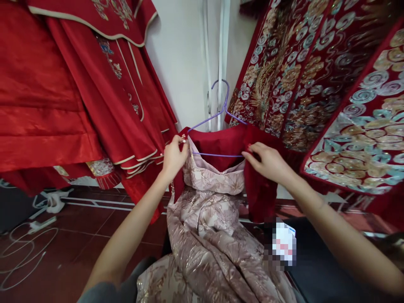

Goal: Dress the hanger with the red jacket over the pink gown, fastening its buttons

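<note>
A pale pink brocade dress (pixel 214 181) with a metallic floral pattern lies in front of me, its long skirt spilling toward my lap. Behind its neckline is a dark red garment (pixel 217 139) with short sleeves, hung on a purple hanger (pixel 225 107). My left hand (pixel 174 156) is closed, pinching the dress's upper edge at the left shoulder. On the other side my right hand (pixel 265 162) is closed too, its fingertips at the dress's right upper edge beside the red sleeve. The exact grip of the right fingertips is partly hidden.
Red embroidered garments (pixel 120 84) hang at the left, and heavily embroidered ones (pixel 299 75) at the right. White rack poles (pixel 222 54) stand behind the hanger. A white cable (pixel 28 248) lies on the tiled floor. A blurred white item (pixel 284 242) lies on a dark surface (pixel 318 261).
</note>
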A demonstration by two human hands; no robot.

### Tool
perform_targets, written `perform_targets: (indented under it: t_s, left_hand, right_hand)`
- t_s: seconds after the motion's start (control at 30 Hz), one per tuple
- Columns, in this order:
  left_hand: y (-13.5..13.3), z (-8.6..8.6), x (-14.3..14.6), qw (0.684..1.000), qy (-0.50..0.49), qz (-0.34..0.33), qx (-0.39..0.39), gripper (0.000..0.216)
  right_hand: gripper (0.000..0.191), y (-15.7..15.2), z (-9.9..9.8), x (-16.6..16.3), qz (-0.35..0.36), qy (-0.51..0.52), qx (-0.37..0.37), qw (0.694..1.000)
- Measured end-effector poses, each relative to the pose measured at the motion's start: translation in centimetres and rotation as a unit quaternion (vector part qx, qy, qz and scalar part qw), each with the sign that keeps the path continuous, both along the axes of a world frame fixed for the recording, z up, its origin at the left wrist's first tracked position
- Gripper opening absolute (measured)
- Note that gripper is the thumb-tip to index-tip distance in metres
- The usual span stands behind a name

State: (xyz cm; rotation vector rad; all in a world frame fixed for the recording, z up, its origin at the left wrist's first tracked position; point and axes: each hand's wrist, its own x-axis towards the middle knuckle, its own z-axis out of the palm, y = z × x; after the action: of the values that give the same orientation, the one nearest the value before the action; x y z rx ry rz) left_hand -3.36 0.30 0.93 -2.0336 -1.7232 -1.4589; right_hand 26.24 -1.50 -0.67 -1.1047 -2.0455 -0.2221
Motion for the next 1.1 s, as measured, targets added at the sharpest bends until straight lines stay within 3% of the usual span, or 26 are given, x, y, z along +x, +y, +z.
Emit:
perform_targets:
  t_s: [0.13,0.23,0.37,0.5,0.6,0.8,1.1]
  left_hand:
    - [-2.0,-1.4,4.4,0.991,0.02,-0.124,-0.033,0.007]
    - [-2.7,-2.5,6.0,0.981,0.034,-0.184,-0.052,0.004]
    - [-2.6,-3.5,5.9,0.982,0.004,-0.187,-0.037,0.008]
    - [-2.4,-4.3,5.9,0.979,-0.104,-0.175,0.006,0.018]
    - [-2.4,-5.0,6.2,0.966,-0.182,-0.181,0.018,0.027]
    - [-2.3,-5.3,6.2,0.962,-0.188,-0.193,0.034,0.02]
    - [-2.6,-4.4,5.7,0.967,-0.095,-0.236,0.023,0.014]
  right_hand:
    - [0.023,-1.9,-0.1,-4.6,0.117,0.023,-0.021,0.993]
    - [0.017,-3.1,-0.5,-6.4,0.166,0.044,-0.026,0.985]
    - [0.013,-3.1,-1.9,-6.1,0.131,0.139,0.019,0.981]
    - [0.03,-1.9,-2.9,-5.6,0.2,0.29,-0.066,0.934]
    - [0.039,-1.0,-3.2,-5.9,0.24,0.342,-0.125,0.9]
    - [0.019,-0.6,-3.0,-6.3,0.236,0.306,-0.12,0.915]
    - [0.014,-1.7,-1.9,-7.2,0.203,0.239,-0.018,0.95]
